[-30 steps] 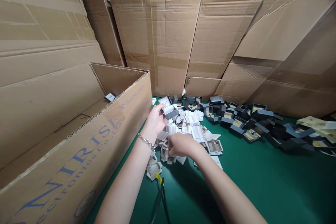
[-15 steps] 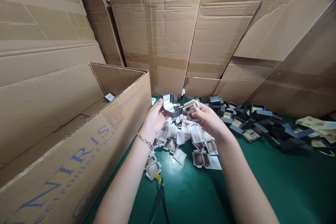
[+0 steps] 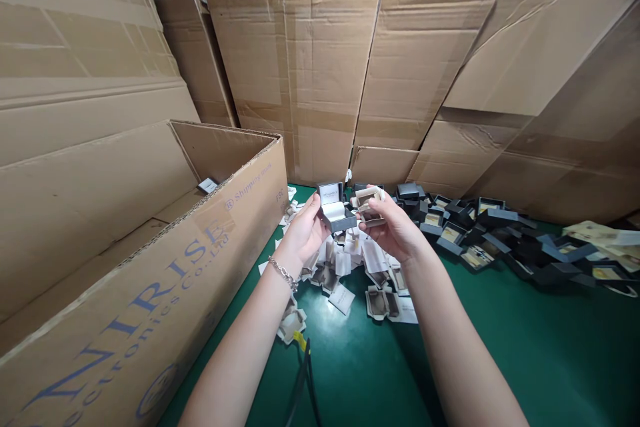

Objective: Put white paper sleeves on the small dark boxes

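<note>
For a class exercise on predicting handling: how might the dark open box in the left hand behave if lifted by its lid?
The dark box, its lid raised, would probably tip or swing at the fold. Its straight edges suggest stiff walls; its small size suggests lightness.

Left hand (image 3: 306,230) — supporting an open dark case (image 3: 336,209) with a white lining. Right hand (image 3: 393,223) — grasping a small pale carton (image 3: 369,205) just beside it. White cartons (image 3: 345,257) lie loosely heaped below on the green surface (image 3: 480,340); dark cases (image 3: 493,227) spread to the right. A large printed cardboard box (image 3: 150,280) stands open at left; stacked boxes (image 3: 310,73) form the far side.
</note>
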Demonstrator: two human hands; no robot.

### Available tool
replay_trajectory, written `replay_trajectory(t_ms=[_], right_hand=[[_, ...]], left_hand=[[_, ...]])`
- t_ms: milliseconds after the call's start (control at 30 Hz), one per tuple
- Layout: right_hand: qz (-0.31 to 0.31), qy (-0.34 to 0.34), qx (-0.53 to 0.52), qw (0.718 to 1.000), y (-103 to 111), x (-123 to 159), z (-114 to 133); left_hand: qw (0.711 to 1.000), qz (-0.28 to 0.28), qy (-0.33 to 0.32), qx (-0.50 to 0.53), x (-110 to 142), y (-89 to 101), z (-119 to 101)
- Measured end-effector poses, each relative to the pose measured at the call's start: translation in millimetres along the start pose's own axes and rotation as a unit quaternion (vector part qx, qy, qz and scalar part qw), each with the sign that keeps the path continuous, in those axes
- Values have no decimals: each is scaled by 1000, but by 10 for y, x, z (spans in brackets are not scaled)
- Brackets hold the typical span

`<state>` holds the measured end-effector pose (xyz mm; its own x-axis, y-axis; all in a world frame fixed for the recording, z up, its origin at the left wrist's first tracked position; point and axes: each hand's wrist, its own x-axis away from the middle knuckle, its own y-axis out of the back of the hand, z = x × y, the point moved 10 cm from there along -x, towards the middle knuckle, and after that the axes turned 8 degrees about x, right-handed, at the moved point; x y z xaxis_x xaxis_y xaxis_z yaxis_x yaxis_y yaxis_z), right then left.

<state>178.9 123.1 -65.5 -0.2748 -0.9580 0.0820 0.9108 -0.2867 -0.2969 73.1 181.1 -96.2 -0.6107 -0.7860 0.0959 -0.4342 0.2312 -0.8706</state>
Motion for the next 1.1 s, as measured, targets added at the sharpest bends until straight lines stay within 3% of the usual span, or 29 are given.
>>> replay_trajectory(t_ms=[200, 400, 667, 933, 1033, 1100], right_hand=[[-29, -39, -59, 997, 50, -37, -35], [-60, -30, -66, 996, 158, -48, 8], [-79, -16, -70, 994, 164, -22, 3], [-1, 54, 105, 993, 87, 43, 160], [43, 107, 219, 969, -44, 113, 238], [44, 126, 323, 937, -106, 164, 262]], left_hand=[[999, -29, 26, 9, 36, -13, 33], [999, -43, 24, 3, 27, 28, 16], [1000, 7, -4, 15, -62, 58, 30], [994, 91, -41, -45, 34, -101, -55], [993, 98, -35, -53, 61, -141, -44], [992, 105, -33, -57, 73, -165, -35]])
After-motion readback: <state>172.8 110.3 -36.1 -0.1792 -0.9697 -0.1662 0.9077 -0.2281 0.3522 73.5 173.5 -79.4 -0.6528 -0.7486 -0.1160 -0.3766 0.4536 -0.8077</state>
